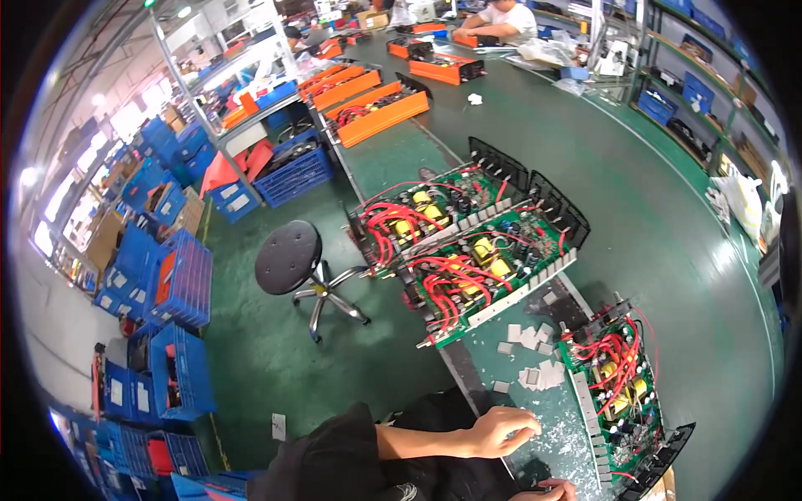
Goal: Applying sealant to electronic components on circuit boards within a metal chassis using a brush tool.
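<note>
My left hand (504,432) hovers over the near end of the green bench, its fingers curled together in a pinch. Whatever they hold, if anything, is too small to make out. Lower down, my right hand (551,491) is cut off by the frame's bottom edge; its fingers look bent and pressed together. Beyond the left hand lie several loose small grey-white pads (543,376), some scattered, some heaped. To the right of both hands rests a green circuit board (622,388) with red wires, yellow-wrapped transformers, a row of grey pads along its edge and a black end panel.
Two more wired circuit boards (493,267) lie side by side farther up the bench. Orange housings (384,117) line its far end. A black stool (290,257) stands left of the bench, near blue crates (182,280). Another person (505,23) works at the back.
</note>
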`<state>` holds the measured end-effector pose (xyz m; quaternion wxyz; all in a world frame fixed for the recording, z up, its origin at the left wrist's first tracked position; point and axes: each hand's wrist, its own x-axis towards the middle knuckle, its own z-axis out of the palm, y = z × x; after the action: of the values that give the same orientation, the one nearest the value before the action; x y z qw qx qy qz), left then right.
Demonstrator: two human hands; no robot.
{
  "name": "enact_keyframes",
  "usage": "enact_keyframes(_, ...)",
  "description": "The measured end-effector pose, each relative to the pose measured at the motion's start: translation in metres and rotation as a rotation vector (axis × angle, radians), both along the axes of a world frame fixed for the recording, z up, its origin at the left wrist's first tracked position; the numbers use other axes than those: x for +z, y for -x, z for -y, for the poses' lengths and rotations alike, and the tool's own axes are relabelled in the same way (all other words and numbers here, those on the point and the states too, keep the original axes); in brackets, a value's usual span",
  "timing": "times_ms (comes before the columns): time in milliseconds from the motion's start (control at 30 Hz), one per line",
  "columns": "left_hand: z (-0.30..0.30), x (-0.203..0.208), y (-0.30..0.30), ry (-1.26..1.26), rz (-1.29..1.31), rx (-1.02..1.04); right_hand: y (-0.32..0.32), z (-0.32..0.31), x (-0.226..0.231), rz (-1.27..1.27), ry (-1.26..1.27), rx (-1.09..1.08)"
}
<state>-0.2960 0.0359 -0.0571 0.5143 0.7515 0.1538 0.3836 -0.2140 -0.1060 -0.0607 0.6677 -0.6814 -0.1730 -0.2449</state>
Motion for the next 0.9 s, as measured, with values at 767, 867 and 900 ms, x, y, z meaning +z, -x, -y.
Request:
enact_keyframes(767, 0.001, 0.003, -0.003, -0.013, 0.031, -0.011, 0.004, -0.004, 0.015, -0.016, -0.016, 0.087)
enact_keyframes(867, 0.001, 0.003, -0.005, -0.021, 0.063, 0.006, 0.006, -0.007, 0.018, -0.039, -0.017, 0.058)
enact_keyframes(900, 0.001, 0.003, -0.005, -0.011, 0.060, 0.003, 0.006, -0.006, 0.018, -0.039, -0.020, 0.057)
